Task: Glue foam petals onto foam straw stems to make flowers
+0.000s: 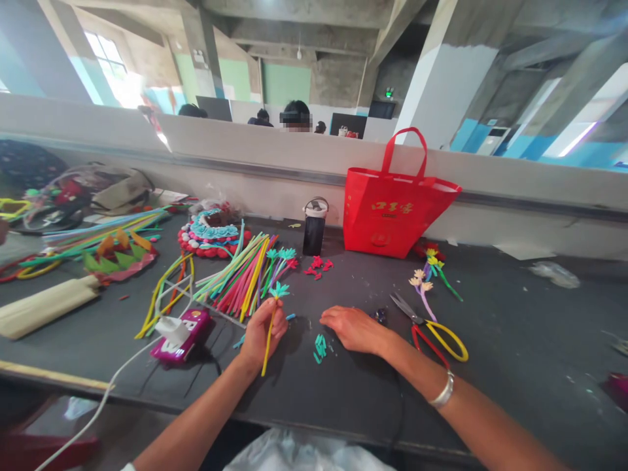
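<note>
Hands sit above and on the dark tabletop (pixel 510 353): the left hand (pixel 266 327) pinches a yellow stem (pixel 267 350) just under its teal flower head (pixel 279 290), while the right hand (pixel 354 329) rests palm down near loose teal pieces (pixel 320 348); whether its fingertips hold anything, I cannot tell. Shaping the flower probably goes best with that pinch kept light and close below the petals, the stem turned a little at a time so they spread evenly. Scissors (pixel 417 320) lie with blades parted beyond the right wrist, bundled colored stems (pixel 235 275) beyond the left hand. A red bag (pixel 380 219) stands against a pale partition (pixel 255 157); past it, concrete beams (pixel 309 33) cross the room.
</note>
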